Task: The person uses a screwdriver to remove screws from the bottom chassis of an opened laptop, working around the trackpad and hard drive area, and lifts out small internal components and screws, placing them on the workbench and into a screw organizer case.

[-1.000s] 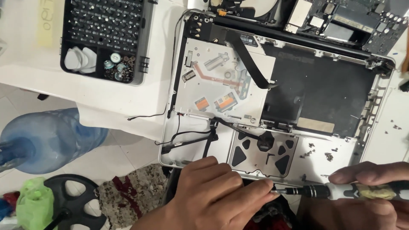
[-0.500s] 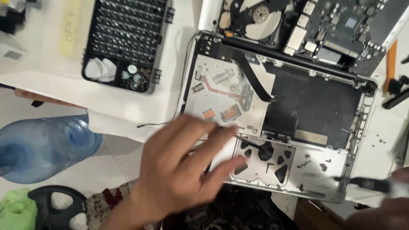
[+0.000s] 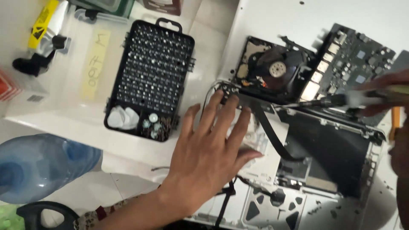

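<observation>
An opened silver laptop shell [image 3: 341, 187] lies on the white table with its insides exposed and a black ribbon cable [image 3: 272, 136] crossing it. My left hand [image 3: 208, 157] is spread flat over the shell's left part, fingers apart, holding nothing. At the right edge my right hand [image 3: 383, 91], blurred, grips a screwdriver [image 3: 341, 101] whose dark tip points left over the shell's top edge. Behind the shell sit an open hard drive [image 3: 272, 70] and a circuit board [image 3: 358, 59].
A black tray of screwdriver bits [image 3: 151, 81] lies left of the shell, on a clear plastic box [image 3: 72, 81] with a yellow note. A blue water bottle [image 3: 38, 166] lies at lower left beside a black round object [image 3: 42, 215]. An orange tool [image 3: 396, 123] is at the far right.
My left hand moved up from the shell's near edge to its left part and spread out. My right hand lifted the screwdriver from the lower right to the upper right. The view shifted.
</observation>
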